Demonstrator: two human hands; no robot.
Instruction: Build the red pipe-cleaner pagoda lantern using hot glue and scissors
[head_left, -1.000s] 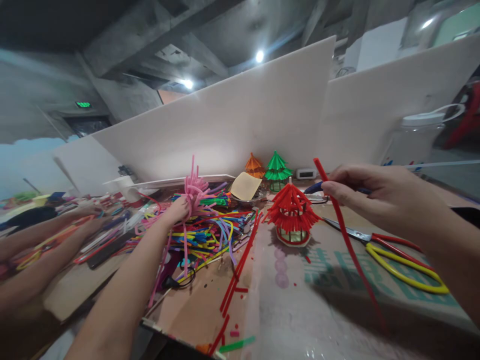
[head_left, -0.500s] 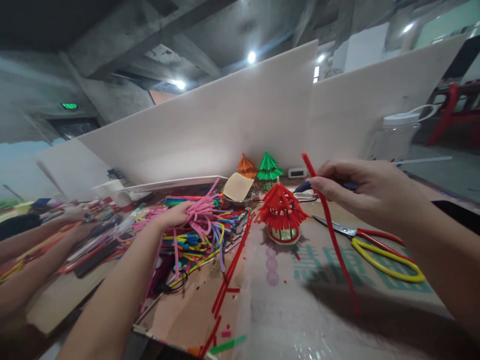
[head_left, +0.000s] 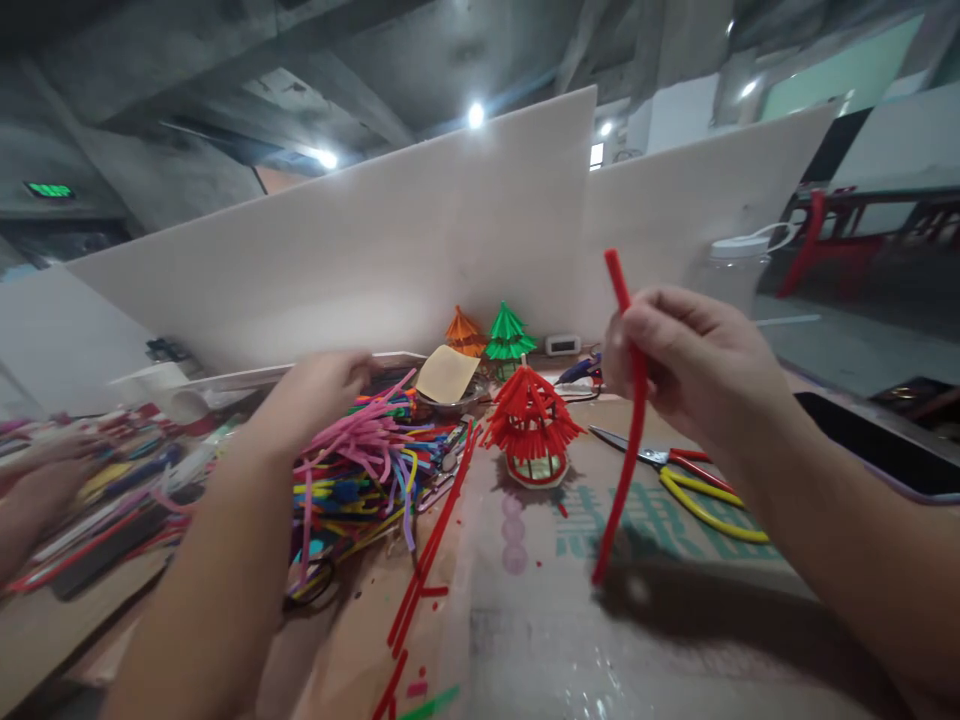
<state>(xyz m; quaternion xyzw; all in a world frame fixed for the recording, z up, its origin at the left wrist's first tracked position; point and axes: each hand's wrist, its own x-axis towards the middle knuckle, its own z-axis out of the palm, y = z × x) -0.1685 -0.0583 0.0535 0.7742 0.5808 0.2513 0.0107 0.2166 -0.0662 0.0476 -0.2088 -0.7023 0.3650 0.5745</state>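
Observation:
A red pipe cleaner (head_left: 628, 450) is pinched between the thumb and fingers of my right hand (head_left: 675, 360) and hangs down over the table. My left hand (head_left: 322, 400) is at the far side of a heap of coloured pipe cleaners (head_left: 375, 430), pink ones on top. Its fingers are bent down and partly hidden, so what they hold does not show. Between my hands stands a small red pavilion model (head_left: 532, 425) with a two-tiered roof. Scissors (head_left: 697, 490) with red and yellow handles lie beyond my right hand.
Green (head_left: 510, 335) and orange (head_left: 463, 330) roofed models stand behind, near a beige sheet (head_left: 448, 374) on a bowl. A glue gun (head_left: 579, 370) lies right of them. Red strips (head_left: 431, 550) lie left of centre. A phone (head_left: 877, 445) lies far right. Another person's hand (head_left: 45, 490) is far left.
My left hand has moved off the pink pipe cleaners toward the back of the heap. My right hand has raised the red pipe cleaner, and its lower end has swung left. The view has turned right.

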